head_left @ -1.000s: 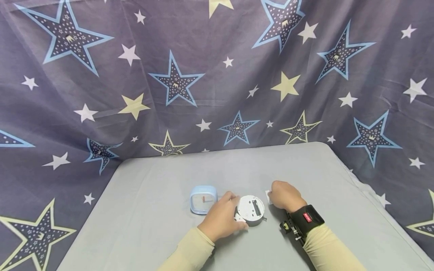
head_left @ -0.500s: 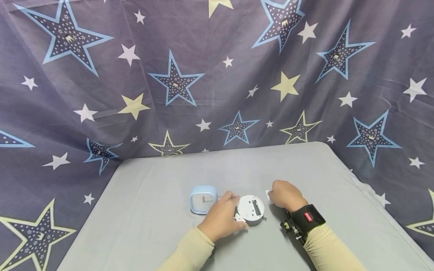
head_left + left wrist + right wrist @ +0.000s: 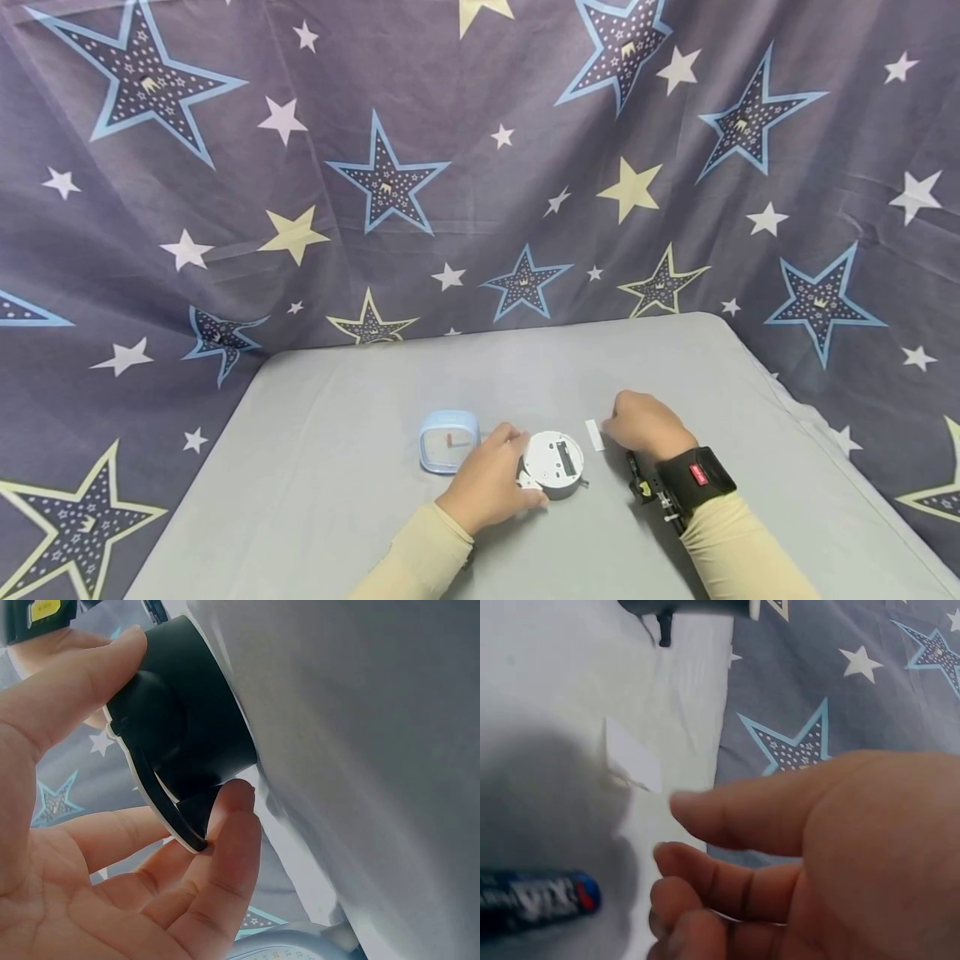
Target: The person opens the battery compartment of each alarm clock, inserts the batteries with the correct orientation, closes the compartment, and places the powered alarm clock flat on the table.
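Observation:
My left hand (image 3: 491, 483) grips a round black clock (image 3: 551, 459) by its left side. The clock lies face down on the table, white back up, with a dark slot in that back. In the left wrist view thumb and fingers hold its black case (image 3: 202, 697). To its right lies a small white cover-like strip (image 3: 595, 435). My right hand (image 3: 648, 427) is just beyond the strip, apart from it, fingers loosely bent and thumb clear of the index finger. Near that hand, the right wrist view has a dark blue cylinder like a battery (image 3: 536, 900), hidden in the head view.
A light blue square-shaped clock (image 3: 448, 442) stands left of the left hand, close to it. All of this is on a table (image 3: 337, 517) with a pale grey cloth. A star-patterned curtain (image 3: 450, 208) hangs behind and along the sides.
My right hand has let go of the white strip and drawn back to the right, so more of the strip shows. My left hand and the round clock keep their place.

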`<state>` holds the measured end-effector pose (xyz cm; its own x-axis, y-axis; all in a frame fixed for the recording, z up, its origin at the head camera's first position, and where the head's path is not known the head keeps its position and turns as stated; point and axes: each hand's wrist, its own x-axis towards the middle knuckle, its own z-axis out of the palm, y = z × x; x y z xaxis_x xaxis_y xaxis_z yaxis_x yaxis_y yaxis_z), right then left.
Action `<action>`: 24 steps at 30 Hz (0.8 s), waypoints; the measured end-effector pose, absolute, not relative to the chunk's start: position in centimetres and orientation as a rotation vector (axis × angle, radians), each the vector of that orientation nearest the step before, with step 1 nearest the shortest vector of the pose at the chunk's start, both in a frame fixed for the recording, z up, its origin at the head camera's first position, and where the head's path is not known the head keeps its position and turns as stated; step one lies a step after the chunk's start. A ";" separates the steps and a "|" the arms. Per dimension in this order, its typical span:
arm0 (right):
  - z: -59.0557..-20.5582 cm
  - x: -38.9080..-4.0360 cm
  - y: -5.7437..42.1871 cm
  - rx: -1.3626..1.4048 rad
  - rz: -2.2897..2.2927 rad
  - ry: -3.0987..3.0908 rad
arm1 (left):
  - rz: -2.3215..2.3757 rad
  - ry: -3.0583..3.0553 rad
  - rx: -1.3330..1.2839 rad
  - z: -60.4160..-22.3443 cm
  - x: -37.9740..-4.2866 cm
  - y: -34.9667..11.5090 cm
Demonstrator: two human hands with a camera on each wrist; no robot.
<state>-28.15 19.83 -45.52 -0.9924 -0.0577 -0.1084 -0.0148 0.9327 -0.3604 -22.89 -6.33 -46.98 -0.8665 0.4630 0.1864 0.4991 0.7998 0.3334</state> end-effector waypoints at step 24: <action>-45.0 -26.9 20.4 -0.062 -0.511 2.870 | -0.596 -2.893 -0.768 -47.1 -22.9 -6.3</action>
